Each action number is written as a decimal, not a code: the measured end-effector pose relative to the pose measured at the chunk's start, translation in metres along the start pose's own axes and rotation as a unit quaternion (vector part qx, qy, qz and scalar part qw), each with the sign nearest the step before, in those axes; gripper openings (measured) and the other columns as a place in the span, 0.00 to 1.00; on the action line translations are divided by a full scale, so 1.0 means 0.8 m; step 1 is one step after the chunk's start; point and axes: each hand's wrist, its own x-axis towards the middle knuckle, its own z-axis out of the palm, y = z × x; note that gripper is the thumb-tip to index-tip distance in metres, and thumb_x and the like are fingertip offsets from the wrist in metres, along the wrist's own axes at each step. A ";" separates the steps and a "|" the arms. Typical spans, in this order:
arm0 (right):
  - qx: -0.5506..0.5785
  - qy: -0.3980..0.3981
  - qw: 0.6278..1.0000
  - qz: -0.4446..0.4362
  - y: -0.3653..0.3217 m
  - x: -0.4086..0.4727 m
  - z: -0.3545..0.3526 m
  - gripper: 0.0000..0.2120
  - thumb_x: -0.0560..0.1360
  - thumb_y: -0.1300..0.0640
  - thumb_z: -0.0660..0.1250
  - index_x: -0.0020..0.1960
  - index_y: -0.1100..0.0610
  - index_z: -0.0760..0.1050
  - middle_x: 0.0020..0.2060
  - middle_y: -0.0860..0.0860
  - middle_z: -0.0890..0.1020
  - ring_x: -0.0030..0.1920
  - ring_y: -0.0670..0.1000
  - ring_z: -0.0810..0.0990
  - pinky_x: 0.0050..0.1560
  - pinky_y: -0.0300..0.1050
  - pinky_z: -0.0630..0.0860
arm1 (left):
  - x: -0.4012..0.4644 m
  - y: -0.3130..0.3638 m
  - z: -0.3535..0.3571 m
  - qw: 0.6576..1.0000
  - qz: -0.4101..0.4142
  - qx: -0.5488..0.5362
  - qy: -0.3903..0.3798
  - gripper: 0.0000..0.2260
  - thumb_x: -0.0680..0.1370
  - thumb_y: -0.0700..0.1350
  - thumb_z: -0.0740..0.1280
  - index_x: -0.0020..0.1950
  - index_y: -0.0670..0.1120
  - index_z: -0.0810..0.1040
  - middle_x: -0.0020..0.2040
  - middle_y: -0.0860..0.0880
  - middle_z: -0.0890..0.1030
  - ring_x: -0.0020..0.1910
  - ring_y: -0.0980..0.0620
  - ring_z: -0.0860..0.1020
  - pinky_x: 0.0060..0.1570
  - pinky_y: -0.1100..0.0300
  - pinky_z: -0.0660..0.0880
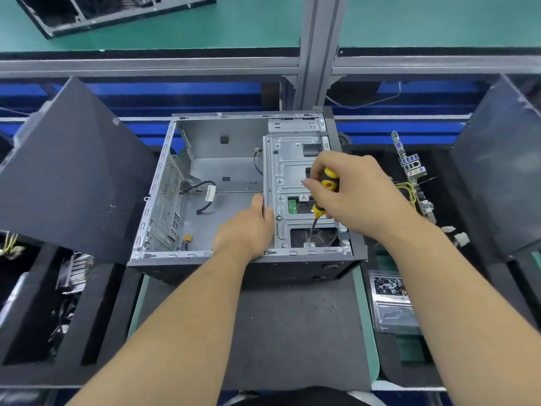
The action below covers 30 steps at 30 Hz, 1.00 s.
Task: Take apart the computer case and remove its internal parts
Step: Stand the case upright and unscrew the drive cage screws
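An open computer case (164, 183) lies on its side on the dark mat, its main bay mostly bare with loose black cables (205, 189). A silver drive cage (289, 168) fills its right part, with a green circuit board (292, 207) showing through a cut-out. My right hand (354, 191) grips a yellow and black screwdriver (328, 179), its tip down on a screw tab (309, 244) at the cage's near edge. My left hand (248, 230) rests on the cage's left edge, thumb on the wall.
A dark side panel (73, 171) leans at the left, another (497, 171) at the right. A removed motherboard (412, 171) stands in the right foam bin. A clear tray with screws (390, 300) lies at the right. The left bin holds a heatsink (74, 271) and cables.
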 end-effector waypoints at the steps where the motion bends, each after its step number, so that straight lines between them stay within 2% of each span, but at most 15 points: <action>1: 0.002 -0.004 1.000 0.000 0.000 0.000 0.000 0.07 0.78 0.52 0.68 0.43 0.51 0.74 0.31 0.46 0.77 0.33 0.49 0.80 0.37 0.48 0.79 | 0.000 0.000 0.000 1.000 0.000 -0.002 -0.002 0.09 0.84 0.56 0.45 0.52 0.54 0.60 0.37 0.48 0.74 0.35 0.48 0.71 0.41 0.49 0.68; 6: -0.002 0.008 1.000 0.003 0.002 -0.002 0.001 0.07 0.78 0.51 0.68 0.42 0.51 0.73 0.29 0.47 0.78 0.29 0.45 0.79 0.35 0.46 0.78 | 0.000 0.001 -0.001 1.000 0.003 -0.001 -0.001 0.09 0.84 0.56 0.46 0.51 0.53 0.60 0.37 0.48 0.73 0.36 0.47 0.72 0.41 0.49 0.68; 9: 0.005 0.015 1.000 0.017 0.005 -0.004 -0.001 0.07 0.78 0.52 0.68 0.42 0.51 0.73 0.29 0.47 0.77 0.28 0.45 0.78 0.34 0.45 0.77 | 0.000 0.001 -0.001 1.000 0.006 0.002 -0.004 0.10 0.84 0.56 0.45 0.52 0.53 0.60 0.38 0.48 0.73 0.40 0.41 0.74 0.43 0.48 0.70; 19: 0.003 0.007 0.999 0.031 0.000 -0.003 -0.001 0.08 0.78 0.51 0.68 0.42 0.49 0.73 0.29 0.47 0.78 0.28 0.44 0.79 0.35 0.46 0.78 | -0.001 0.001 -0.004 1.000 0.014 -0.013 -0.011 0.11 0.84 0.57 0.46 0.53 0.52 0.62 0.45 0.45 0.78 0.45 0.39 0.76 0.49 0.45 0.74; 22: 0.011 0.014 0.999 0.032 -0.001 -0.003 -0.003 0.08 0.78 0.51 0.68 0.42 0.50 0.73 0.31 0.48 0.78 0.31 0.48 0.80 0.36 0.48 0.79 | -0.001 0.001 -0.004 1.000 0.013 -0.016 -0.014 0.11 0.84 0.57 0.46 0.54 0.53 0.63 0.47 0.45 0.78 0.47 0.38 0.76 0.53 0.44 0.75; 30: 0.013 -0.001 0.999 0.034 -0.002 -0.007 -0.005 0.07 0.78 0.52 0.68 0.42 0.51 0.73 0.31 0.47 0.78 0.32 0.48 0.80 0.36 0.47 0.79 | -0.001 0.001 -0.005 1.000 0.019 -0.022 -0.010 0.12 0.83 0.57 0.46 0.53 0.52 0.64 0.47 0.45 0.79 0.47 0.39 0.76 0.53 0.43 0.75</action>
